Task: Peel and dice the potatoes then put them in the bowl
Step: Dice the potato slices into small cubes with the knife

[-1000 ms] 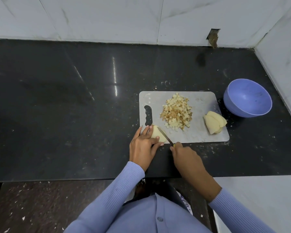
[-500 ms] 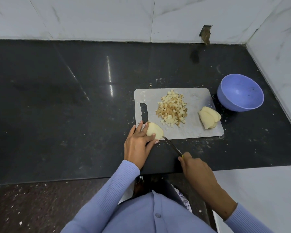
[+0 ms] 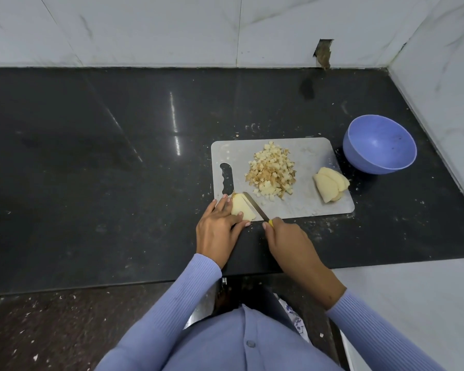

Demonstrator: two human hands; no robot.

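A grey cutting board [image 3: 311,156] lies on the black counter. At its near left corner a peeled potato piece [image 3: 241,208] lies under the fingertips of my left hand [image 3: 218,231], which holds it down. My right hand [image 3: 287,241] grips a yellow-handled knife [image 3: 255,206], whose blade lies against the right side of that piece. A heap of diced potato [image 3: 272,172] sits mid-board. Several peeled potato slices [image 3: 330,183] lean together at the board's right end. A blue bowl [image 3: 379,151] with nothing visible inside stands to the right of the board.
White marble walls close the counter at the back and right, the bowl sitting near the right wall [image 3: 439,76]. The black counter [image 3: 91,156] stretches wide to the left of the board. Its front edge runs just below my wrists. Small potato crumbs dot the counter around the board.
My right hand pulled the knife back toward me off the potato piece, then brought the blade forward against it again. My left hand stayed on the piece.
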